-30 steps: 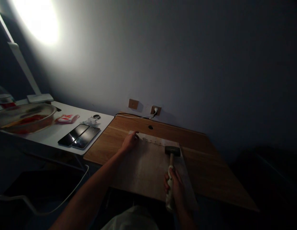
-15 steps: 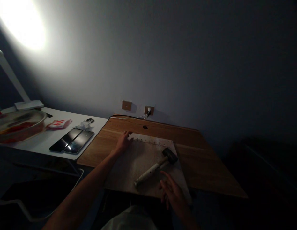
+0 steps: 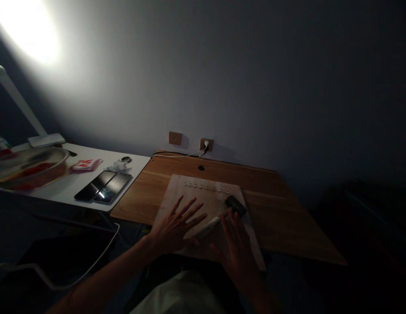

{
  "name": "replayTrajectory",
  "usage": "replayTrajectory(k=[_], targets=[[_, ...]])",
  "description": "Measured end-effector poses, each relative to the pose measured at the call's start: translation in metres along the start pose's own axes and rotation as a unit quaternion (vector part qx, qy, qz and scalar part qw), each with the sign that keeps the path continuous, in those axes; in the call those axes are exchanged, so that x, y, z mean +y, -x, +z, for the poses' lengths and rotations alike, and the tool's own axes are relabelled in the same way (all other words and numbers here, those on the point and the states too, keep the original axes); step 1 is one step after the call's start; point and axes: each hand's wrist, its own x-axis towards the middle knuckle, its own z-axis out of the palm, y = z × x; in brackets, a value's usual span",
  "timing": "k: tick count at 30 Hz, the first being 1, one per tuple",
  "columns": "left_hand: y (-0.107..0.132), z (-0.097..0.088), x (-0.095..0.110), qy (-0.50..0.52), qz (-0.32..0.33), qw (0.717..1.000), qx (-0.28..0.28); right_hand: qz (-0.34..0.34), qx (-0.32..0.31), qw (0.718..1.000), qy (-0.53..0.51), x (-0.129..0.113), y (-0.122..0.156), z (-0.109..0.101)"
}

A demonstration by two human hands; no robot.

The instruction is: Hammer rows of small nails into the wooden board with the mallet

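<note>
A grey wall [image 3: 222,78] fills the background, lit brightly at the upper left. Against it stands the wooden bench [image 3: 288,222], with a white bench [image 3: 140,163] beside its left side. A square, pale board [image 3: 209,203] lies flat on the wooden bench, its near right corner jutting past the bench's front edge. On the white bench are a lamp [image 3: 21,102] and a wide, see-through basin [image 3: 60,168].

The person's left hand [image 3: 172,226] is over the near left part of the board, its grip spread wide, fingers fanned. The right hand [image 3: 237,248] is over the near right part, its grip also apart, thumb away from the fingers. Beneath them a hammer [image 3: 217,220] lies slantwise on the board, head toward the far right; whether either hand touches it cannot be told.

Two phones [image 3: 95,185] lie side by side on the white bench, near a pink packet [image 3: 87,165]. Two outlet plates [image 3: 175,138] sit on the wall, the right one with a plug. Small nails [image 3: 207,187] stand in a row along the board's far side.
</note>
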Motion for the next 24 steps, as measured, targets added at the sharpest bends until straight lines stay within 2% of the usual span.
replayTrajectory(k=[4, 6, 7, 8, 9, 12, 13, 14, 15, 16, 18, 22, 24], targets=[[0.003, -0.008, 0.009, 0.088, -0.008, 0.996, -0.009, 0.013, -0.051, 0.997, -0.050, -0.005, 0.003, -0.006], [0.006, -0.015, 0.013, 0.183, -0.023, 0.983, -0.019, 0.037, -0.074, 0.988, -0.132, -0.008, 0.005, -0.011], [0.007, -0.019, 0.015, 0.253, -0.031, 0.967, -0.029, 0.052, -0.076, 0.976, -0.199, -0.011, 0.005, -0.013], [0.008, -0.024, 0.018, 0.337, -0.039, 0.940, -0.035, 0.066, -0.071, 0.953, -0.287, -0.014, 0.005, -0.015], [0.009, -0.030, 0.022, 0.432, -0.045, 0.900, -0.035, 0.078, -0.064, 0.916, -0.387, -0.018, 0.004, -0.016], [0.009, -0.047, 0.035, 0.670, -0.086, 0.737, 0.005, 0.094, -0.027, 0.761, -0.641, -0.031, 0.000, -0.018], [0.008, -0.052, 0.038, 0.714, -0.106, 0.692, 0.023, 0.096, -0.016, 0.727, -0.680, -0.035, -0.002, -0.018], [0.008, -0.055, 0.041, 0.741, -0.125, 0.658, 0.035, 0.101, -0.012, 0.711, -0.695, -0.038, -0.003, -0.017], [0.008, -0.058, 0.043, 0.760, -0.138, 0.634, 0.039, 0.108, -0.009, 0.712, -0.694, -0.041, -0.004, -0.016], [0.007, -0.060, 0.044, 0.773, -0.146, 0.616, 0.040, 0.117, -0.008, 0.724, -0.680, -0.043, -0.005, -0.015], [0.008, -0.061, 0.045, 0.786, -0.153, 0.598, 0.037, 0.129, -0.001, 0.756, -0.642, -0.044, -0.006, -0.014], [0.010, -0.057, 0.043, 0.777, -0.159, 0.608, 0.040, 0.129, 0.001, 0.771, -0.624, -0.036, -0.003, -0.018], [0.011, -0.052, 0.042, 0.769, -0.144, 0.621, 0.044, 0.129, -0.005, 0.794, -0.594, -0.031, -0.002, -0.020]])
